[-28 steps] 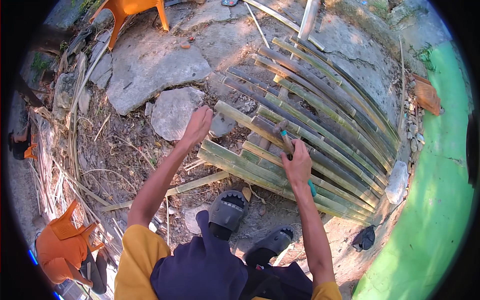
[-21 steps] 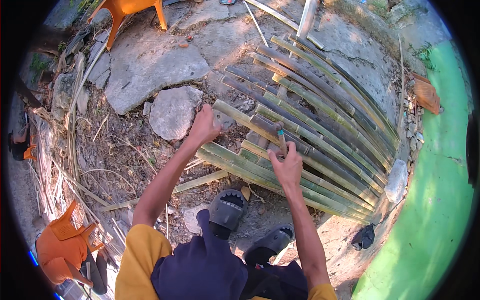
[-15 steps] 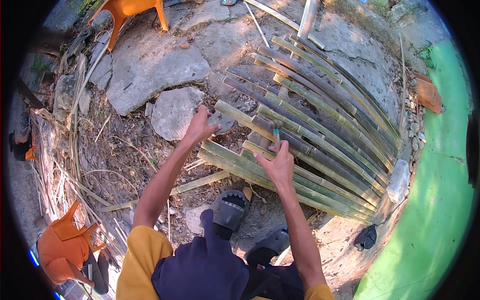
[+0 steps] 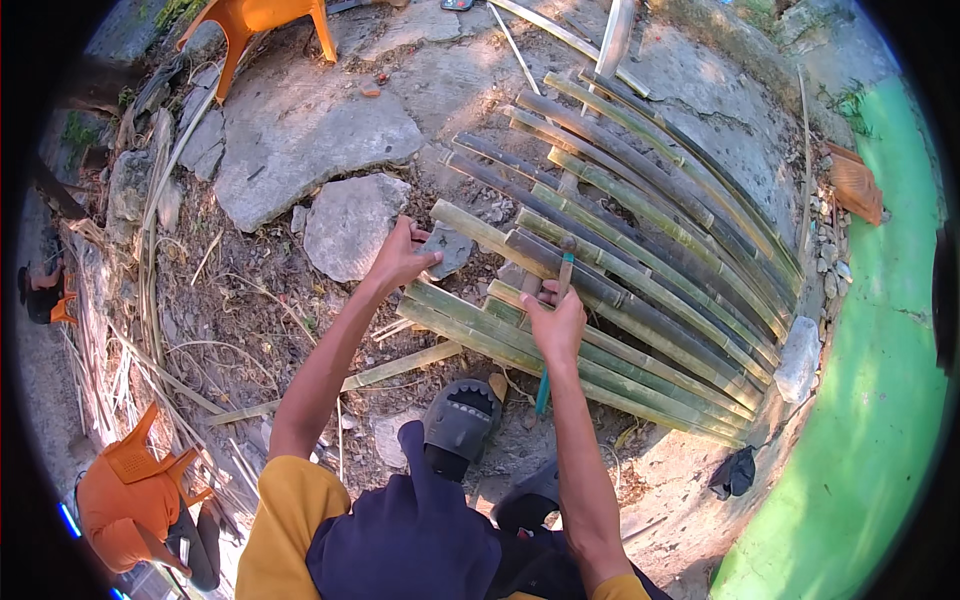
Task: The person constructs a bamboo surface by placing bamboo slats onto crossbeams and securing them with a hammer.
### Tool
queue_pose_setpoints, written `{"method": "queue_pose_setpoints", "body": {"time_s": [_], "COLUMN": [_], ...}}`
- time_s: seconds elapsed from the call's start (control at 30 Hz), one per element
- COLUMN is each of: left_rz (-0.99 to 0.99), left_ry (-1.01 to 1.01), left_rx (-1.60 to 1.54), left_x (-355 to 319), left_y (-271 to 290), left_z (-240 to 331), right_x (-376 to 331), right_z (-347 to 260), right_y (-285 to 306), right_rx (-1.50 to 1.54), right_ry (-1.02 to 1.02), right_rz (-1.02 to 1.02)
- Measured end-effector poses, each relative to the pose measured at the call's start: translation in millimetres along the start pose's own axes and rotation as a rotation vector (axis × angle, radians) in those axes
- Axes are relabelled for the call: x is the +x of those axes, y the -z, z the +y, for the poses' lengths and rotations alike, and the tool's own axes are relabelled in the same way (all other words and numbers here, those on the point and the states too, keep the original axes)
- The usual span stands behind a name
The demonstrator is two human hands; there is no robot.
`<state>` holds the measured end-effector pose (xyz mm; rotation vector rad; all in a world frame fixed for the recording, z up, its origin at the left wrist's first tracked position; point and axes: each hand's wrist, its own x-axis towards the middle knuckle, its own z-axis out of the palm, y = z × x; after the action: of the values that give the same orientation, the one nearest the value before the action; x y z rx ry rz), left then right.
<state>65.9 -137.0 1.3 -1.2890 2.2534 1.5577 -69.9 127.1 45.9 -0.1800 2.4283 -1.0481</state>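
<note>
Several split bamboo strips, green and dark brown, fan out side by side on the ground in front of me. My right hand is wrapped round a hammer, above the nearer strips. Its small dark head points away from me, and the teal lower end of its handle shows beside my forearm. My left hand is at the left ends of the strips, beside a flat grey stone. Its thumb points right, apart from the other fingers, and nothing shows between them.
A broken concrete slab lies beyond my left hand. An orange chair stands at the far left. A person in orange is at lower left. A pale block sits by the strips' right ends, near the green surface.
The hammer has swung in my right hand, so its teal handle end now shows by my wrist. My right hand moved slightly left; my left hand hardly moved.
</note>
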Motion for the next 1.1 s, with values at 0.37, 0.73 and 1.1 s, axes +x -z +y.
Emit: {"method": "queue_pose_setpoints", "body": {"time_s": [0.37,0.73,1.1], "left_rz": [0.016,-0.002,-0.394], "left_ry": [-0.044,-0.045,0.135], "left_rx": [-0.125,-0.04,0.121], "left_x": [-1.6,-17.2,27.5], "left_y": [-3.7,43.5,79.8], "left_z": [-6.2,-4.4,6.9], "right_x": [0.7,-21.0,-15.3], "right_z": [10.0,-23.8,-33.9], "right_y": [-2.9,-8.2,-36.2], "right_rx": [0.158,0.329,0.319], "right_ry": [-0.142,-0.116,-0.163], "right_rz": [-0.094,-0.311,-0.457]}}
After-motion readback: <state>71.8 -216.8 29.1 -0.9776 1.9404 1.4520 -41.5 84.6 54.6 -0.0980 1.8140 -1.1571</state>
